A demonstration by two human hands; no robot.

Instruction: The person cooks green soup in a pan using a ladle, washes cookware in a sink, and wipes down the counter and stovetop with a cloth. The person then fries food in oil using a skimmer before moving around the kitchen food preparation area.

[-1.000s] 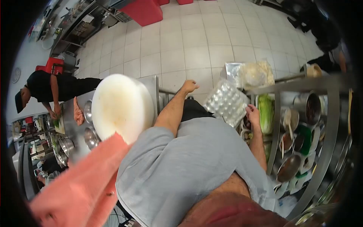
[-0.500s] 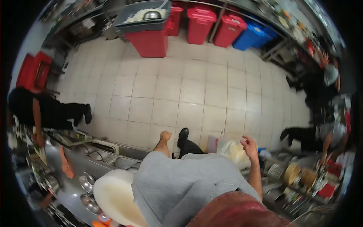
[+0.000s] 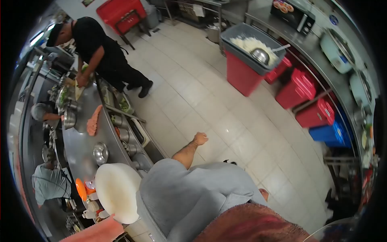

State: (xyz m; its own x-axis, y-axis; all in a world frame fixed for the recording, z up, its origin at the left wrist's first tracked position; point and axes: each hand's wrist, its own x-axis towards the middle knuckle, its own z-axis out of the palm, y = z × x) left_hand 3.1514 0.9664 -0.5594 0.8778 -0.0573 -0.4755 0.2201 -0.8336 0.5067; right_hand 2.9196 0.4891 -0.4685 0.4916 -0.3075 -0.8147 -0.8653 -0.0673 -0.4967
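My left hand hangs over the tiled floor in front of my grey shirt, with nothing in it and its fingers loosely bent and a little apart. Just past the right side of the shirt, part of my right hand shows; its fingers cannot be made out. A thick round white board lies to my left on the steel counter, away from both hands. Next to its lower edge is a pink cloth.
A metal bowl and an orange-pink piece lie on the counter. A person in black works at its far end. Across the floor stand a grey tub with white contents, red bins and a blue bin.
The view has swung toward the counter and the tub. The silvery dimpled tray and the ingredient shelf on the right have left view. My right hand is now mostly hidden behind my shirt.
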